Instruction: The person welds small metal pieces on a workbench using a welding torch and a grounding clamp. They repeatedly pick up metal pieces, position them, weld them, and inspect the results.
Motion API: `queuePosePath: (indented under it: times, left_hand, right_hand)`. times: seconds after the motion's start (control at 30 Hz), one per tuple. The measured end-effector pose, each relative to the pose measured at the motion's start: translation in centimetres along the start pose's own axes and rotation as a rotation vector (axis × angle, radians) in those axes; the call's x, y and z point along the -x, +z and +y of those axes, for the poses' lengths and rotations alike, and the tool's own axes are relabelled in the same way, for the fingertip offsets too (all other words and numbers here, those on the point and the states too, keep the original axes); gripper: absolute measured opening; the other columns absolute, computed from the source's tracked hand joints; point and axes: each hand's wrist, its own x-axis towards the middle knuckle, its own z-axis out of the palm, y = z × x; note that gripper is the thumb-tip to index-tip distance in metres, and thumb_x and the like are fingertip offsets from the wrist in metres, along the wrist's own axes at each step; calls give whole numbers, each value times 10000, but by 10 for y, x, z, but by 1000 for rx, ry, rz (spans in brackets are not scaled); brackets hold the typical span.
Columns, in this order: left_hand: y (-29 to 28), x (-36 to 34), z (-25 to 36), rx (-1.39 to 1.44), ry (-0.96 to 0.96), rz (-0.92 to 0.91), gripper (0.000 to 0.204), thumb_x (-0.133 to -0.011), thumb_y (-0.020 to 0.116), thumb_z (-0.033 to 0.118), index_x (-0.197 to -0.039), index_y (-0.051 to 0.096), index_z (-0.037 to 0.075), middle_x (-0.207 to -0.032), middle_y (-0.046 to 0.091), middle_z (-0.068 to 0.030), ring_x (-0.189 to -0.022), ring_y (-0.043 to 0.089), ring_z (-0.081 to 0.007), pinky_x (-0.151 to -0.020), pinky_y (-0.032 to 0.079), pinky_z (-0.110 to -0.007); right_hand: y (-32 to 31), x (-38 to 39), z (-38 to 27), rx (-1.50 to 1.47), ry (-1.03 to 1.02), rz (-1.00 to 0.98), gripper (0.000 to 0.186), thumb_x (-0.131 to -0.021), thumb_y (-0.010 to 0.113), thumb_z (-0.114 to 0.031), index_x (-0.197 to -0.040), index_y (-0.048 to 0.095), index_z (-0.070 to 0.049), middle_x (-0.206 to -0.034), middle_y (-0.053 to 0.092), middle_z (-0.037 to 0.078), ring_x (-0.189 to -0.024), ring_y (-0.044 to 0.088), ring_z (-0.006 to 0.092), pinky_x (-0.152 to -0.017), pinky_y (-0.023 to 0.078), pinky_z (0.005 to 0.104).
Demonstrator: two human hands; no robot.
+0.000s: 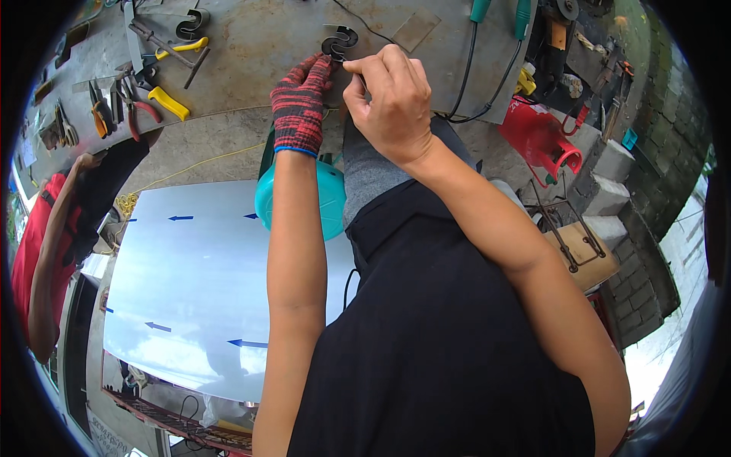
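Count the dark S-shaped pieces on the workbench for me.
2 in view: one dark S-shaped piece at the fingertips of the gloved left hand, and a second dark S-shaped piece farther left, near a yellow handle. Others could be hidden behind the hands.

Your metal table (244, 65), at twelve o'clock, carries a dark S-shaped piece (339, 43) at twelve, a flat plate (416, 32) and green-handled cables (523, 19) toward one, red-handled pliers (130, 100) at ten.
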Motion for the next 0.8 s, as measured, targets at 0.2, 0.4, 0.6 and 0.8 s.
queuePosePath:
  times: [0.2, 0.4, 0.6, 0.8]
  left_hand:
    - [0, -1, 0, -13, 4, 3, 362, -948, 776, 253, -1235, 760, 31, -1058, 785, -61, -871, 663, -131, -814, 540, -303]
    - [0, -2, -1, 20, -14, -1, 372, -949, 776, 250, -1242, 752, 22, -1079, 788, -68, -875, 667, -134, -820, 540, -301]
    - [1, 0, 3, -13, -19, 1, 371, -955, 768, 248, -1248, 746, 22, -1080, 791, -60, -867, 672, -138, -818, 539, -297]
    - [1, 1, 5, -9, -22, -2, 363, -960, 761, 248, -1245, 746, 24, -1074, 792, -59, -858, 670, -137, -816, 534, -295]
  right_hand:
    - [1, -2, -1, 17, 1, 3, 228, -702, 740, 0, -909, 680, -74, -827, 552, 48, -812, 624, 233, -735, 441, 369]
    - [0, 0, 0, -26, 42, 2, 213, -719, 736, -1, -910, 681, -76, -826, 552, 49, -785, 614, 233, -730, 435, 365]
    - [-4, 0, 0, -28, 92, -23, 196, -739, 726, -8, -917, 685, -79, -834, 558, 54, -761, 605, 239, -725, 434, 368]
    - [-8, -1, 0, -28, 114, -22, 186, -779, 737, -6, -942, 716, -94, -831, 606, 35, -698, 593, 233, -701, 452, 364]
